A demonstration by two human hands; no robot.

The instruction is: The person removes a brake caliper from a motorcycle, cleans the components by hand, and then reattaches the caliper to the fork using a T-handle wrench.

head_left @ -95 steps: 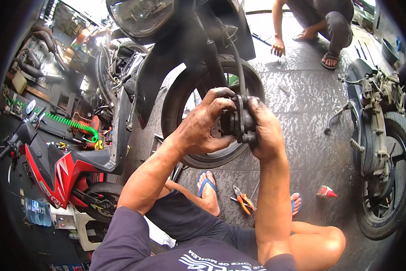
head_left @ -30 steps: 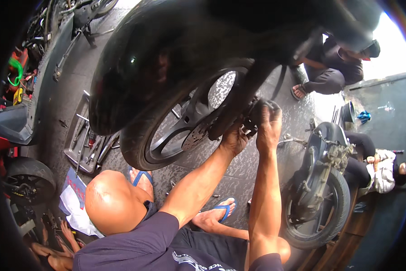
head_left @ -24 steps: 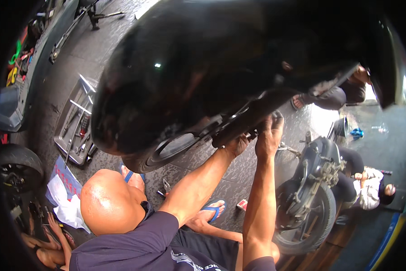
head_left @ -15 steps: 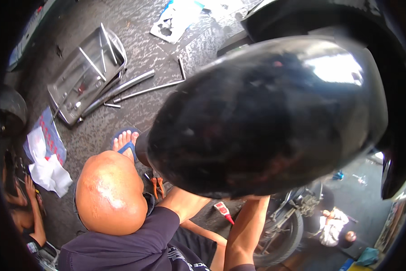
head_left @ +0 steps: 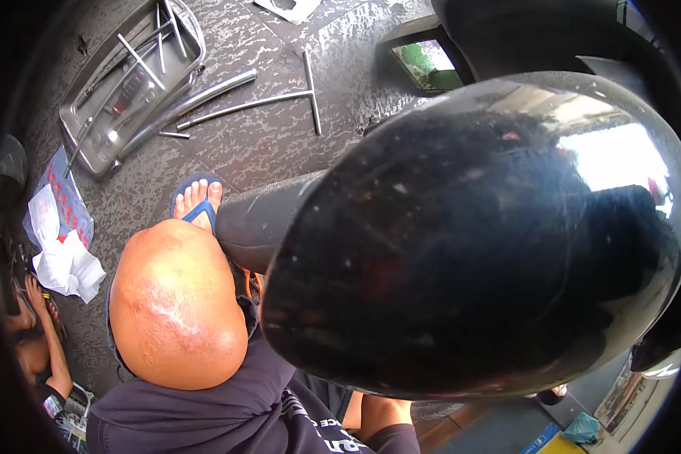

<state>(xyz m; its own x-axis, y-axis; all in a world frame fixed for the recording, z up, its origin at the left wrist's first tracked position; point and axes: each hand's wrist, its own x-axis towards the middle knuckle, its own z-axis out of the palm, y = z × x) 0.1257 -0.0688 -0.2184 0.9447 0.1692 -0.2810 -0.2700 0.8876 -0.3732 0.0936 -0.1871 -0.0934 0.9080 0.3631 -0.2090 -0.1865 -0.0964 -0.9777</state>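
Observation:
A large glossy black rounded shell, which looks like a motorcycle body part, fills the middle and right of the view, close to me. Part of my right forearm shows at the lower edge and passes under the shell. Both my hands are hidden behind it, so I cannot tell what they hold or touch. Below the shell's left side, a sliver of orange tool handles shows beside my bent knee. A dull black tube-like part runs from behind the shell toward my foot.
At upper left lies a metal tray with rods in it. Beside it rest a thick metal tube and a T-handle wrench. White crumpled paper lies at left. Another person's hand shows at the left edge.
The black shell now sits farther right and lower in view, covering the motorcycle wheel and the red-and-white tube seen before. My left forearm has gone out of sight; less of the right one shows.

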